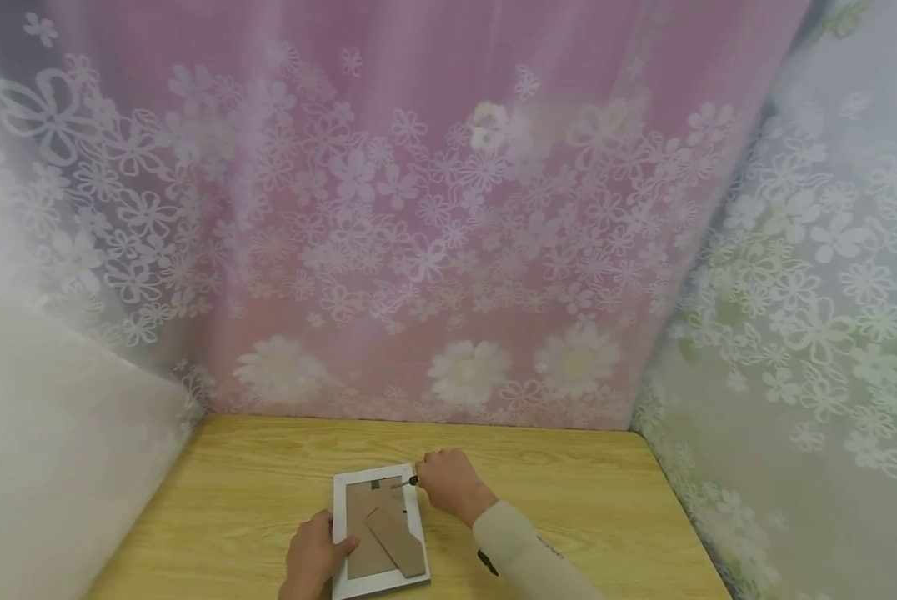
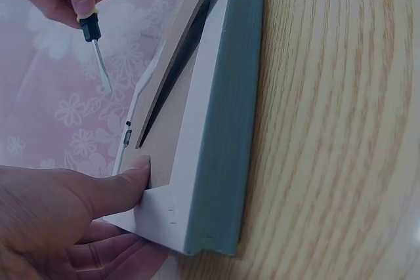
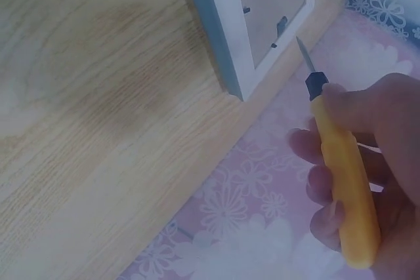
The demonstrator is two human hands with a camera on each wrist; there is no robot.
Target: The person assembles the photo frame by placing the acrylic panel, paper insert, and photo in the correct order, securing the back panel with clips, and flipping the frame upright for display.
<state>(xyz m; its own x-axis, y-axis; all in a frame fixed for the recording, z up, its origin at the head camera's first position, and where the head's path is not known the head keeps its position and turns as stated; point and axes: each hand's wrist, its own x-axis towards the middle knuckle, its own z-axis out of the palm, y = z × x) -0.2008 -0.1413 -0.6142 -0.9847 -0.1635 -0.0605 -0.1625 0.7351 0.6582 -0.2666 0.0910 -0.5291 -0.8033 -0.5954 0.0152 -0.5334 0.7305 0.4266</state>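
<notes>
Your left hand [image 1: 313, 552] grips the frame [image 1: 358, 515], your right hand [image 1: 452, 482] the screwdriver [image 3: 349, 185]; you're probably working the tabs [image 3: 282, 26]: aim the tip precisely.

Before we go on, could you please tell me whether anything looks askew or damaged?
Nothing looks plainly damaged. Only the stand on the back of the picture frame lies slanted to its straight edges, though that may be by design.
</notes>
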